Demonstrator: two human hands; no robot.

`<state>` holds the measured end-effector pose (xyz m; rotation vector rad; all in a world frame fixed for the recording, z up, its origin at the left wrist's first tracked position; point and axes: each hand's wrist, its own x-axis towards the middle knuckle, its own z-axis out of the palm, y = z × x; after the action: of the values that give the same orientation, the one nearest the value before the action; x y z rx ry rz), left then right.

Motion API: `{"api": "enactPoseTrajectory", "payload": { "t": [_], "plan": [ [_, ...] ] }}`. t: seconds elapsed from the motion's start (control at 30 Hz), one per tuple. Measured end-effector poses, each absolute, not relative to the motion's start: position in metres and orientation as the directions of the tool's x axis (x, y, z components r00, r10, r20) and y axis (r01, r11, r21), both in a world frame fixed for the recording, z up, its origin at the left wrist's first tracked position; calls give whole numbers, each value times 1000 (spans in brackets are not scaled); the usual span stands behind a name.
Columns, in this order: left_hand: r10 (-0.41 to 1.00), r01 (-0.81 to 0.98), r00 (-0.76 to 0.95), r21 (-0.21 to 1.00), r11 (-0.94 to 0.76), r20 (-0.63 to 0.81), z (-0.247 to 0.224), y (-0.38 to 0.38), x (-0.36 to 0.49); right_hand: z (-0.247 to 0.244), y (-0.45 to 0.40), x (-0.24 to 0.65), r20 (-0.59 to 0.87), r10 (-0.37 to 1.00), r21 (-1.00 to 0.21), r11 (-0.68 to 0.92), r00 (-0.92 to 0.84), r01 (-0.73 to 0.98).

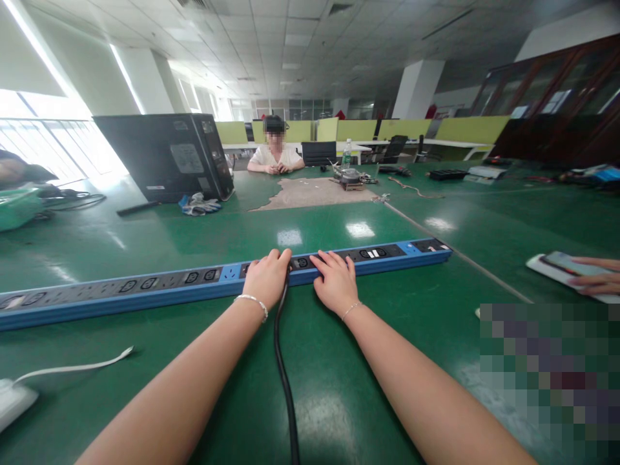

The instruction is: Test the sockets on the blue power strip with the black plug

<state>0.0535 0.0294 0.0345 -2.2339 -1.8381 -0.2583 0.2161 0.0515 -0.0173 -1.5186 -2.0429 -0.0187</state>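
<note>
A long blue and black power strip [167,282] lies across the green table in front of me, slightly slanted, with rows of sockets facing up. My left hand [265,276] is closed at its middle, round the upper end of a black power cord [281,329]; the plug itself is hidden by the fingers. From there the cord hangs down towards me between my forearms. My right hand [336,278] lies on the strip just right of the cord, fingers stretched out over the sockets and holding nothing.
A black computer case [167,155] and gloves [198,205] stand back left. A person [275,152] sits opposite. At right, another person's hand [598,276] touches a phone [564,261]. A white cable [77,368] lies front left, a green basket [19,208] far left.
</note>
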Motion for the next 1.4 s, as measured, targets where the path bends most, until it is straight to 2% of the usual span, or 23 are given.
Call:
{"api": "enactPoseTrajectory", "payload": {
  "t": [0.23,0.4,0.53,0.73,0.87,1.4],
  "plan": [
    [881,972,191,39,-230,433,4,26,42,-17,52,217,461,867,-310,355,-188,882],
    [851,960,229,36,-279,473,-11,15,33,-18,53,217,474,858,-294,369,-201,882],
    [856,985,130,35,-170,501,-12,15,24,-17,50,216,512,832,-267,391,-214,881],
    [849,995,63,36,-96,525,-13,24,21,-4,33,199,600,654,-129,648,-462,751],
    [841,994,62,47,-103,538,-13,24,23,-1,30,184,586,595,-79,718,-551,691],
    [853,989,59,85,-120,518,-12,22,20,-6,32,163,634,647,-146,638,-424,756]
  ]
}}
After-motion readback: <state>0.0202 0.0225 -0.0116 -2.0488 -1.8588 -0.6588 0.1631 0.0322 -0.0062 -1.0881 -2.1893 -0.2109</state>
